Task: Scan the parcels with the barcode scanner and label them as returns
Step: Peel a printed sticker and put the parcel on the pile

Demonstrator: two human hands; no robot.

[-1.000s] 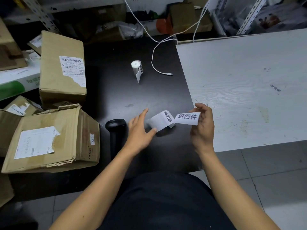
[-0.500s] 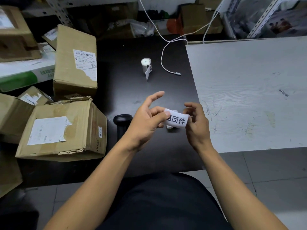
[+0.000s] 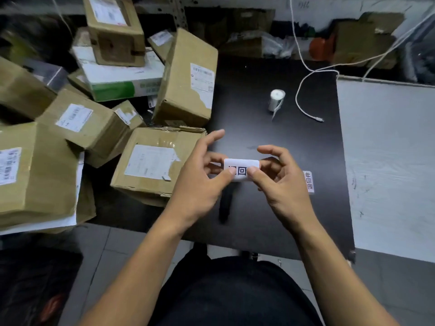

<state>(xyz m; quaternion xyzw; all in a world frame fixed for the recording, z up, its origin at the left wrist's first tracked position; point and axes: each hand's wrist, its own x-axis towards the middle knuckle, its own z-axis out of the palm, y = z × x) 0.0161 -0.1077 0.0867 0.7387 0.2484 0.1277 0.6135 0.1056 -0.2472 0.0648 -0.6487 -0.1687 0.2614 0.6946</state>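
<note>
A white return label [image 3: 241,167] with black characters is held above the black table [image 3: 270,142]. My left hand [image 3: 200,177] pinches its left end and my right hand [image 3: 280,180] pinches its right end, thumbs on the front. The black barcode scanner [image 3: 225,203] lies on the table below my hands, mostly hidden by them. Just left of my left hand sits a brown parcel [image 3: 153,165] with a torn white shipping label. A strip of labels [image 3: 308,182] lies on the table by my right hand.
Several cardboard parcels [image 3: 188,78] are piled at the left. A small white label roll [image 3: 276,100] stands mid-table, with a white cable [image 3: 306,107] next to it. A pale wooden board [image 3: 388,149] lies to the right. Cluttered shelves run along the back.
The label has come off the strip, which now lies on the table at the right. Both hands now pinch the single label, and the view has turned left towards the parcels.
</note>
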